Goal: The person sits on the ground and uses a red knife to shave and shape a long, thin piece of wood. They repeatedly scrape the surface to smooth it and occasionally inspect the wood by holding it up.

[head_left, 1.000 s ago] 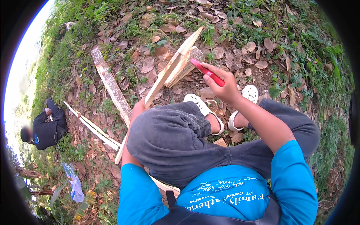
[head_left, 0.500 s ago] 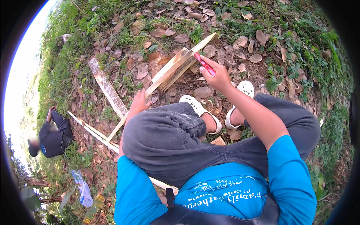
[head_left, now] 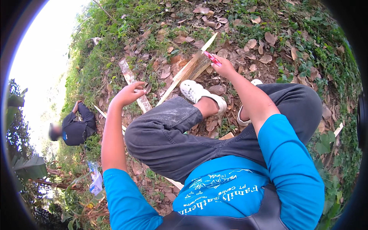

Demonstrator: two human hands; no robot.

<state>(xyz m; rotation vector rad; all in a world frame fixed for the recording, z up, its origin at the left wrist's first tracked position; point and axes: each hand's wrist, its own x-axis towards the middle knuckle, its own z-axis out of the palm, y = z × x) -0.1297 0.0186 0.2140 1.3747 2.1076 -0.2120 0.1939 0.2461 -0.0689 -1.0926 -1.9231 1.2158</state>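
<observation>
My right hand [head_left: 224,68] is closed round the red handle of a knife [head_left: 213,58], whose thin blade is hard to make out. The knife rests by the upper part of a long pale wooden stick [head_left: 175,82] with a pointed tip. This stick slants across a short wood block [head_left: 200,69], and its lower end passes behind my left knee. Raised to the left of the stick, my left hand [head_left: 130,94] holds nothing, its fingers loosely bent and apart. A weathered board [head_left: 128,73] lies on the ground beyond that hand.
My feet in white clogs [head_left: 197,94] are close to the block. Another pale stick [head_left: 100,111] lies at left, near a seated person [head_left: 78,124] in dark clothes. A clear plastic bag [head_left: 96,180] sits lower left. Dry leaves and green plants cover the ground.
My left hand has let go of the pale stick and lifted up and away from it. My right hand has shifted slightly upward with the knife. The view has tilted a little.
</observation>
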